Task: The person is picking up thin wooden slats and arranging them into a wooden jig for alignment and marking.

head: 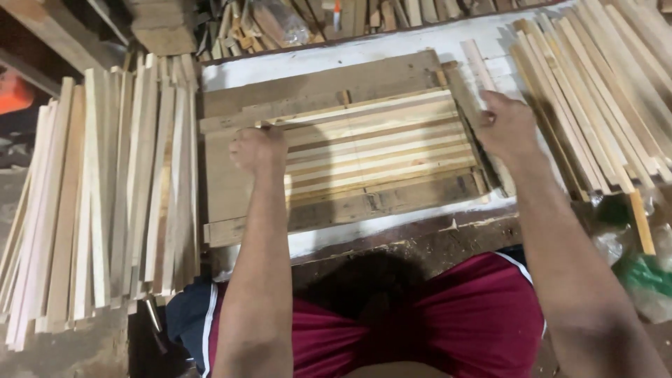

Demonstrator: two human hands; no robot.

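White-painted tabletop (392,43) fills the middle of the view, worn bare along its near edge. Big stack of long pale wood slats (105,189) lies off the tabletop's left edge, running near to far; a second fanned stack of slats (602,91) covers the right edge and far right corner. Dark wooden base board (329,87) sits mid-tabletop, with a row of thin strips (381,150) laid side by side across it, running left to right, light and darker ones alternating, edges touching. Heap of wood offcuts (280,21) beyond the far edge. Maroon shorts (455,308) with white trim at the near edge, below the forearms. Left hand (257,148) curled into a loose fist, knuckles up, pressed against the left ends of the strips near the base board's left side. Right hand (505,126) at the right ends of the strips, fingers bent together and closed around a single upright-angled slat (478,66) that lies just beside the row; thumb not clear. Green plastic bag (647,276) at the near right corner, partly out of view.
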